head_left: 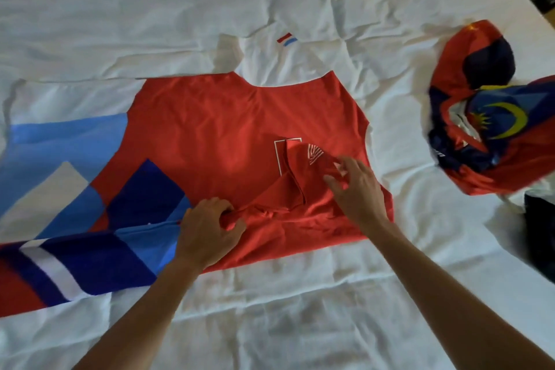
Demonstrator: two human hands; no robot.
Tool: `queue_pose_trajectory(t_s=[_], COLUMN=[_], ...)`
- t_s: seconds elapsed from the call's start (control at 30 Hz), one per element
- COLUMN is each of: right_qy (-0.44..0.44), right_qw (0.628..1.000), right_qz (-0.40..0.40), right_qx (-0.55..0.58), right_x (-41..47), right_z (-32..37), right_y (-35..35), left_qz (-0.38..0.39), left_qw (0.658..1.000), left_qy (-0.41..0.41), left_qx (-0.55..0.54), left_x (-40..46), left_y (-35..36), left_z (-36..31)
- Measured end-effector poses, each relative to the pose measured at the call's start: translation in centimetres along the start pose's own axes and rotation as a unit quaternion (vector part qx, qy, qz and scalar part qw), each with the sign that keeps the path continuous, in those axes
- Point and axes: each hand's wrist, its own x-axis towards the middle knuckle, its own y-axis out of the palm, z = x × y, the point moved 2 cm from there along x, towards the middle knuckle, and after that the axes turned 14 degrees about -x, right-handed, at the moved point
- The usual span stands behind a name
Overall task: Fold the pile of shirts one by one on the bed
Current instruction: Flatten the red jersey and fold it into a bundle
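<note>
Nearest, the left hand (210, 228) grips bunched cloth of the red, blue and white jersey shirt (228, 135) spread on the white bed (270, 309); the right hand (357, 186), fingers loosely spread, touches its folded-in flap. Farther right, a crumpled heap of red and navy shirts (486, 117) looks unfolded, so most of the task likely remains.

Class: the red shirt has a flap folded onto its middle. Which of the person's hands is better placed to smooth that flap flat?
The right hand, probably: its fingers rest on the flap of the red shirt, near the white logo. The left hand grips bunched fabric at the shirt's near edge.
</note>
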Motion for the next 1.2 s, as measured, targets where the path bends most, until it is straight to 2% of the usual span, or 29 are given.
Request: queue_pose_trajectory(t_s=[0.1,0.2,0.3,0.47,0.57,0.63,0.73,0.8,0.93,1.0,1.1,1.2], right_qy=[0.044,0.059,0.078,0.113,0.122,0.084,-0.061,-0.109,-0.07,-0.052,-0.021,0.024], right_qw=[0.997,0.996,0.995,0.992,0.991,0.993,0.99,0.99,0.992,0.989,0.992,0.993], right_qz=[-0.032,-0.061,-0.055,-0.039,-0.044,-0.082,-0.129,-0.081,0.094,0.124,0.125,0.081], right_qx=[-0.045,-0.024,0.002,0.05,0.027,-0.012,-0.025,-0.024,-0.044,-0.054,-0.012,0.082], right_x=[-3.7,-5.8,-5.8,-4.8,-4.5,-3.9,-1.7,0.6,4.8,6.4,7.8,8.1], right_z=[-1.5,-3.0,-4.6,-6.8,-5.8,-3.9,-0.3,1.9,4.6,5.2,4.8,3.6], right_y=[0.4,0.9,0.4,-0.1,0.0,-0.1,-0.2,-0.1,-0.4,-0.8,-0.8,-0.1], left_qz=[-0.025,-0.021,-0.031,-0.04,-0.07,-0.076,-0.074,-0.072,-0.073,-0.069,-0.068,-0.121], left_qw=[1.0,1.0,0.999,0.999,0.997,0.997,0.993,0.993,0.994,0.993,0.995,0.959], left_qy=[-0.008,0.011,0.023,-0.004,-0.025,0.013,0.082,0.079,0.084,0.095,0.04,-0.14], left_qx=[-0.008,0.01,0.011,-0.013,-0.017,0.016,0.049,0.046,0.019,0.008,-0.067,-0.212], left_x=[-0.4,-0.6,-0.6,-0.4,-0.3,-0.3,0.3,0.9,1.1,1.3,2.2,3.7], left_y=[1.0,2.5,3.1,3.1,2.9,3.2,4.0,4.2,3.8,3.4,2.6,1.8], left_z=[-0.7,-1.0,-1.0,-1.1,-2.1,-3.3,-4.4,-4.4,-4.3,-4.1,-4.2,-4.6])
